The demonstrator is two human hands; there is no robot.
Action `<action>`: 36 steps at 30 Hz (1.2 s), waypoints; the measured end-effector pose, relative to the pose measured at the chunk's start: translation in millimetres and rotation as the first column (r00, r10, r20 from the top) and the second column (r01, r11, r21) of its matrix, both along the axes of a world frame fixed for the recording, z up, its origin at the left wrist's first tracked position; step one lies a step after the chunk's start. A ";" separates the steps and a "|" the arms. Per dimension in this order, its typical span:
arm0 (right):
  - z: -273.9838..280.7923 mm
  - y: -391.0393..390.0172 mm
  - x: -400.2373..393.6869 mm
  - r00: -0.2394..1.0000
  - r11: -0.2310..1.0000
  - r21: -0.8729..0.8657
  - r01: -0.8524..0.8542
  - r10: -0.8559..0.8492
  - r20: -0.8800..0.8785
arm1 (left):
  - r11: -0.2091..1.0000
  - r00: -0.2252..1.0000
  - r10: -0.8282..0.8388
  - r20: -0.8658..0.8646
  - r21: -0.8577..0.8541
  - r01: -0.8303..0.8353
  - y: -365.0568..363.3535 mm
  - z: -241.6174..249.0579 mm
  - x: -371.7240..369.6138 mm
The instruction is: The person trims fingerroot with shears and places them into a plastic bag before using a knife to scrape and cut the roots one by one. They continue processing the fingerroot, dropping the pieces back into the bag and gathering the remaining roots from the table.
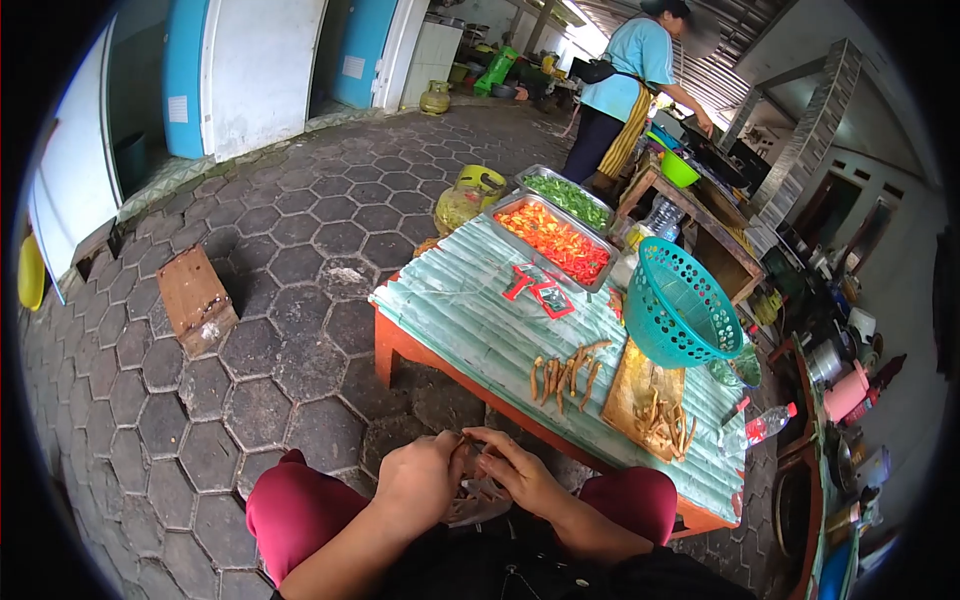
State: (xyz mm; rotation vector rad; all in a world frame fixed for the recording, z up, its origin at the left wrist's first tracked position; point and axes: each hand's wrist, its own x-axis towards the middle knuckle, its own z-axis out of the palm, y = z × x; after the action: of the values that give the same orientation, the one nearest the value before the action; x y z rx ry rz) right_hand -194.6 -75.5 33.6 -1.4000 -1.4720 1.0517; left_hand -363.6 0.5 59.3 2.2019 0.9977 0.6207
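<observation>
My left hand (pixel 421 478) and my right hand (pixel 520 470) meet over my lap, fingers curled round a small item I cannot make out. Below them lies a clear plastic bag (pixel 478 507). On the low table (pixel 450 290) in front, several brown finger-shaped roots (pixel 566 376) lie in a row. More pale roots (pixel 660 420) rest on a wooden board (pixel 632 385). Beside the board's far end stands a teal perforated basket (pixel 670 335). Trays of chopped red pieces (pixel 555 240) and chopped green pieces (pixel 568 197) are at the far end.
A red packet (pixel 548 295) and a plastic bottle (pixel 762 428) lie on the table. A person (pixel 625 75) stands beyond at a wooden counter (pixel 655 190) with a green bowl (pixel 679 169). Gas cylinders (pixel 470 198) and a wooden piece (pixel 195 298) are on the paving.
</observation>
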 end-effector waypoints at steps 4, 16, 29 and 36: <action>-7.3 4.0 -3.4 1.000 1.000 0.004 0.009 -0.009 0.003 | 0.998 1.000 0.003 -0.008 0.055 -0.003 5.0 -13.1 -1.3; -10.9 16.9 6.8 0.976 0.957 -0.288 0.018 -0.079 -0.203 | 0.994 0.994 -0.084 0.066 -0.070 0.089 26.3 -10.9 -14.4; -23.6 19.9 16.6 0.997 0.978 -0.207 0.027 -0.042 -0.066 | 0.981 0.954 -0.187 0.233 -0.013 0.195 34.5 -15.7 -14.7; -21.3 18.1 2.9 0.995 0.992 -0.103 -0.076 0.082 0.053 | 0.941 0.907 -0.281 0.313 -0.093 0.324 27.4 -16.8 -7.8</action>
State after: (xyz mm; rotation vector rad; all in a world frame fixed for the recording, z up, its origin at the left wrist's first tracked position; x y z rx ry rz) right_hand -191.7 -57.4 12.2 -1.4626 -1.5454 1.1581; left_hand -371.4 27.9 42.4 2.0058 0.5129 0.6842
